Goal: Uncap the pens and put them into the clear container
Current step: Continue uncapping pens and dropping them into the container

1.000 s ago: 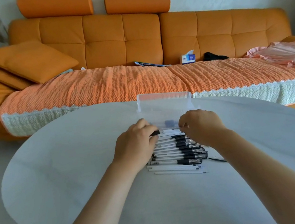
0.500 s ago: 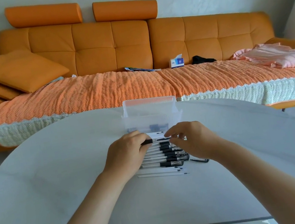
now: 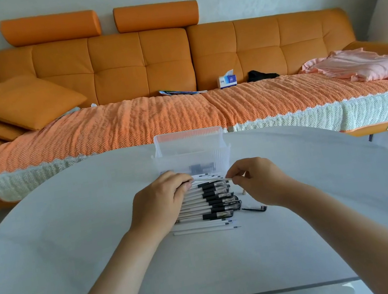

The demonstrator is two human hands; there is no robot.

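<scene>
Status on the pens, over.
Left hand, right hand grip ends of one pen. Pen row on table before clear container. Loose cap right of row, not blocking.

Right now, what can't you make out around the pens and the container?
Head view only:
- Container: its frosted wall blurs what's inside.
- Pen row: the left hand covers the ends under it.
- Thin white pen: both hands pinch it, and the right hand hides its tip.

Quick count: one clear container [image 3: 189,147], roughly eight black-grip pens [image 3: 216,201], about three white refills [image 3: 202,229], one loose black cap [image 3: 254,208].
</scene>
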